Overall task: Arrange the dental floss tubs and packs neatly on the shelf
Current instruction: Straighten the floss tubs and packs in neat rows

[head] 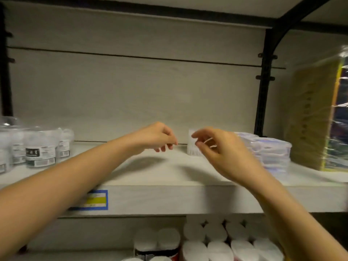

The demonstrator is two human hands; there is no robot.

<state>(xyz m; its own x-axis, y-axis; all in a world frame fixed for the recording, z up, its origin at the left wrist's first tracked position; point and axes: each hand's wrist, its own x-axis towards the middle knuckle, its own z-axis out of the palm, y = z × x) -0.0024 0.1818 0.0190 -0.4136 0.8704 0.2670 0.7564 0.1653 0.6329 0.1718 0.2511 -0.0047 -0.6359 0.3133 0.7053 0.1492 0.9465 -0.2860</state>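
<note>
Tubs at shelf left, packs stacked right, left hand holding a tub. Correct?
No: the left hand holds nothing, fingers loosely curled above the shelf. Tubs left and packs stacked right is correct, per the head view.

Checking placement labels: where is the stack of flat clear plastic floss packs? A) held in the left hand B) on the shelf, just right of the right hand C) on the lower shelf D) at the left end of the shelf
B: the stack of flat clear plastic floss packs lies on the white shelf, just right of the right hand; the left end holds the clear round tubs instead.
</note>
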